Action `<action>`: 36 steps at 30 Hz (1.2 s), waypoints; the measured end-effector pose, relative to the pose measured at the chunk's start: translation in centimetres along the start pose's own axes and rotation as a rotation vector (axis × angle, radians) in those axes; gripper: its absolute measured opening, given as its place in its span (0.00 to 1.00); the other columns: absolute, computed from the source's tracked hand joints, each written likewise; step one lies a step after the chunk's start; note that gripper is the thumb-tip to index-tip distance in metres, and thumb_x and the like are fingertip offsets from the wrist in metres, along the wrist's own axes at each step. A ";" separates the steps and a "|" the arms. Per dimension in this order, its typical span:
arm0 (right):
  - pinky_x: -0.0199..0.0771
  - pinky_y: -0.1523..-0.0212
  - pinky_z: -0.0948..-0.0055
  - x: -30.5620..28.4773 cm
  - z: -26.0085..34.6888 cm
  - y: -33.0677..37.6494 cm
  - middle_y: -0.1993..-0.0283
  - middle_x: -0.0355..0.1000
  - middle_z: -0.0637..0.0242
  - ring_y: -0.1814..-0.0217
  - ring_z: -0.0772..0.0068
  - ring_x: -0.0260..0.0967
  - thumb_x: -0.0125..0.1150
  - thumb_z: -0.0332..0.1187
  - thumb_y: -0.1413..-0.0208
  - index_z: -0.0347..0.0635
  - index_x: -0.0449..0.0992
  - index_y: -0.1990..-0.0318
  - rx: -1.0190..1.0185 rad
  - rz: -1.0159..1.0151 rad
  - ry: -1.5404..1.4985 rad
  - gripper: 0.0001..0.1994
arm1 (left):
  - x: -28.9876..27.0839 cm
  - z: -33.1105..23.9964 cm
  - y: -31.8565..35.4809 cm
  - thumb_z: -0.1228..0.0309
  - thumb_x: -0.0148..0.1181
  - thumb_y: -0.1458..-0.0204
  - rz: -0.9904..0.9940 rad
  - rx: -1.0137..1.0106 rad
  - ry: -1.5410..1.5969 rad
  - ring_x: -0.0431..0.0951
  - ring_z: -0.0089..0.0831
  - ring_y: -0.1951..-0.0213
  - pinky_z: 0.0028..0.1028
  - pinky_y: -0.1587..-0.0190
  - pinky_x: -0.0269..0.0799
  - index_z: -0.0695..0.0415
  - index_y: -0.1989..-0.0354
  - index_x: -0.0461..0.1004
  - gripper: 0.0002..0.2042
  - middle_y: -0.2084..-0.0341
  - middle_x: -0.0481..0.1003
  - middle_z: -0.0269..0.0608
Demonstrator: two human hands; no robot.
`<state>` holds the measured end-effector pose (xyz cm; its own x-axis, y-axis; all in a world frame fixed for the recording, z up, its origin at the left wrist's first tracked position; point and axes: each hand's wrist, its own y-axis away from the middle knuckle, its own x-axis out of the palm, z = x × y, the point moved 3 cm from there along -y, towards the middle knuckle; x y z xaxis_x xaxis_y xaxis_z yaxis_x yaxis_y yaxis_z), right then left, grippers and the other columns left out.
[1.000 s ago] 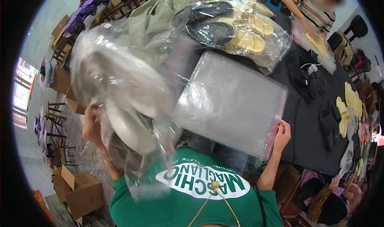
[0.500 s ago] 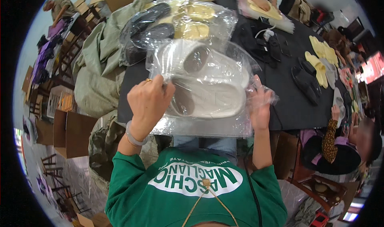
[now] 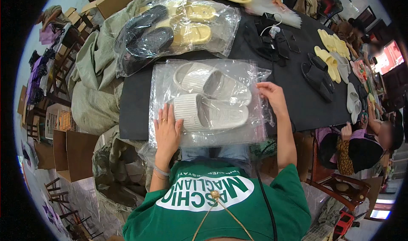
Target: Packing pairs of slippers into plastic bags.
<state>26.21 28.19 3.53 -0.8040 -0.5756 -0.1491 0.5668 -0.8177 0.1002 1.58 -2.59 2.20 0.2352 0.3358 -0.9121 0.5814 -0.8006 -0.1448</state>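
A clear plastic bag (image 3: pixel 170 77) lies flat on the black table (image 3: pixel 136 109) right in front of me, with a pair of pale grey slide sandals (image 3: pixel 214 101) inside. My left hand (image 3: pixel 167 130) presses flat on the bag's near left corner, fingers spread, next to the closer sandal. My right hand (image 3: pixel 274 97) rests on the bag's right edge, fingertips on the plastic.
Bagged black and yellow sandals (image 3: pixel 170 28) are piled behind. Loose black sandals (image 3: pixel 318 75), yellow sandals (image 3: pixel 329 45) and pale ones (image 3: pixel 352 101) lie to the right. Another person (image 3: pixel 361 143) sits at the right. Olive sacks (image 3: pixel 91 88) and cardboard boxes (image 3: pixel 72 149) stand on the left.
The bag with the sandals was held up in both hands; now it lies flat on the table, my left hand spread on it and my right at its edge.
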 end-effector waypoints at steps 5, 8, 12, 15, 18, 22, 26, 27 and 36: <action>0.71 0.62 0.80 -2.3 -0.2 -2.2 0.66 0.78 0.68 0.65 0.79 0.73 0.57 0.23 0.47 0.36 0.80 0.60 -0.158 -0.187 0.176 0.09 | 1.1 0.6 0.0 0.53 0.40 0.38 0.018 0.063 -0.049 0.49 0.46 0.31 0.51 0.33 0.40 0.55 0.32 0.54 0.28 0.30 0.49 0.41; 0.71 0.57 0.76 -2.1 -0.8 -1.5 0.64 0.79 0.63 0.61 0.70 0.75 0.56 0.25 0.46 0.37 0.80 0.60 -0.059 -0.231 0.470 0.09 | 1.5 0.9 0.6 0.53 0.40 0.38 0.026 0.058 -0.028 0.46 0.46 0.30 0.51 0.32 0.37 0.57 0.33 0.53 0.29 0.30 0.47 0.45; 0.71 0.54 0.68 -1.2 3.4 2.3 0.59 0.77 0.61 0.55 0.60 0.74 0.55 0.32 0.42 0.39 0.80 0.61 -0.444 -0.412 0.725 0.09 | 0.9 1.0 0.4 0.57 0.44 0.38 -0.096 0.071 0.042 0.55 0.50 0.34 0.48 0.35 0.47 0.61 0.34 0.55 0.28 0.35 0.55 0.54; 0.68 0.50 0.65 -0.1 4.6 4.1 0.54 0.75 0.63 0.51 0.62 0.71 0.54 0.38 0.40 0.41 0.80 0.59 -0.106 -0.169 0.567 0.12 | -0.5 1.3 0.2 0.65 0.53 0.42 -0.341 0.007 0.099 0.73 0.50 0.55 0.41 0.53 0.67 0.65 0.43 0.65 0.22 0.58 0.73 0.55; 0.66 0.53 0.66 1.9 4.7 5.3 0.55 0.76 0.63 0.55 0.63 0.72 0.53 0.42 0.40 0.41 0.79 0.58 -0.406 -0.076 0.909 0.15 | -0.9 1.4 0.0 0.65 0.54 0.43 -0.184 -0.181 -0.057 0.74 0.48 0.56 0.41 0.56 0.68 0.65 0.50 0.69 0.18 0.59 0.74 0.53; 0.66 0.55 0.69 4.3 4.6 5.9 0.64 0.74 0.64 0.61 0.68 0.70 0.58 0.45 0.43 0.39 0.78 0.58 -0.122 0.056 0.742 0.17 | -1.4 1.5 -0.9 0.60 0.52 0.41 -0.050 -0.432 0.059 0.74 0.48 0.61 0.41 0.62 0.70 0.62 0.60 0.73 0.16 0.71 0.75 0.53; 0.67 0.59 0.78 3.6 3.9 5.7 0.69 0.72 0.70 0.66 0.80 0.66 0.65 0.35 0.46 0.36 0.76 0.59 -0.061 0.009 0.308 0.13 | -1.3 2.4 -1.4 0.58 0.51 0.41 0.081 -0.498 0.035 0.74 0.48 0.63 0.41 0.62 0.70 0.62 0.65 0.74 0.17 0.75 0.75 0.52; 0.67 0.58 0.78 3.4 3.9 5.7 0.68 0.72 0.73 0.65 0.82 0.66 0.65 0.31 0.47 0.37 0.75 0.61 -0.125 0.016 0.208 0.09 | -0.8 2.6 -1.4 0.58 0.51 0.41 0.028 -0.393 -0.002 0.73 0.48 0.64 0.41 0.62 0.69 0.63 0.67 0.74 0.17 0.74 0.75 0.52; 0.64 0.70 0.84 -0.3 5.2 8.0 0.71 0.72 0.71 0.72 0.85 0.65 0.60 0.25 0.44 0.35 0.75 0.63 -0.152 0.074 0.032 0.03 | -2.3 3.0 -1.4 0.61 0.51 0.40 -0.385 -0.273 0.175 0.71 0.52 0.67 0.43 0.64 0.67 0.65 0.72 0.69 0.17 0.72 0.73 0.57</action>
<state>30.08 21.78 9.46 -0.7541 -0.6322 -0.1782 0.6471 -0.7615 -0.0370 -2.06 -3.75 3.36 0.0765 0.6782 -0.7309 0.8288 -0.4508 -0.3315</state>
